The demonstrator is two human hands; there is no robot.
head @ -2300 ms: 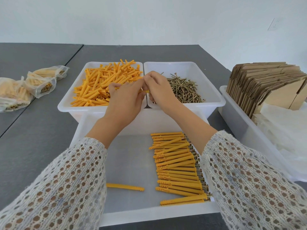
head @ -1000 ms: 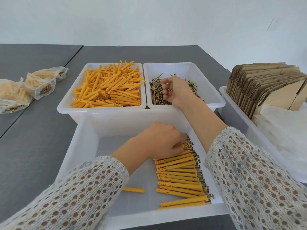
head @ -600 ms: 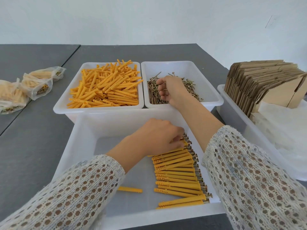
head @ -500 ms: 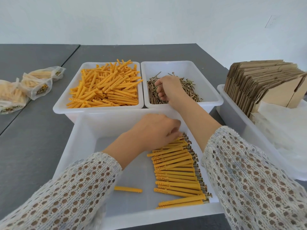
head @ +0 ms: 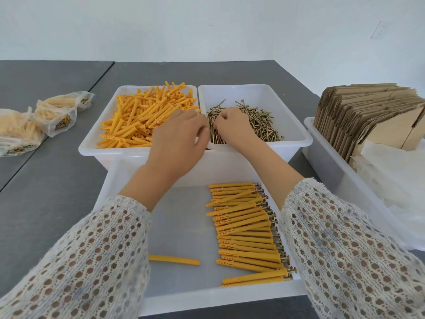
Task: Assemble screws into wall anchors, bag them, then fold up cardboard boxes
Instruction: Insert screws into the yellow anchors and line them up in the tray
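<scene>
The near white plastic tray (head: 128,180) holds a row of assembled yellow plastic wall anchors (head: 246,229) along its right side. Each anchor's long axis runs left to right, pointed tip to the left and brass screw head protruding to the right; the upper ones are slightly skewed. One loose yellow anchor without a screw (head: 174,260) lies apart on the tray floor, also left to right. The left hand (head: 177,143) hovers over the rim between the far tray of loose yellow anchors (head: 142,118) and the tray of brass screws (head: 253,123), fingers curled; whether they hold anything cannot be told. The right hand (head: 232,125) rests in the screw pile, fingers curled into the screws.
</scene>
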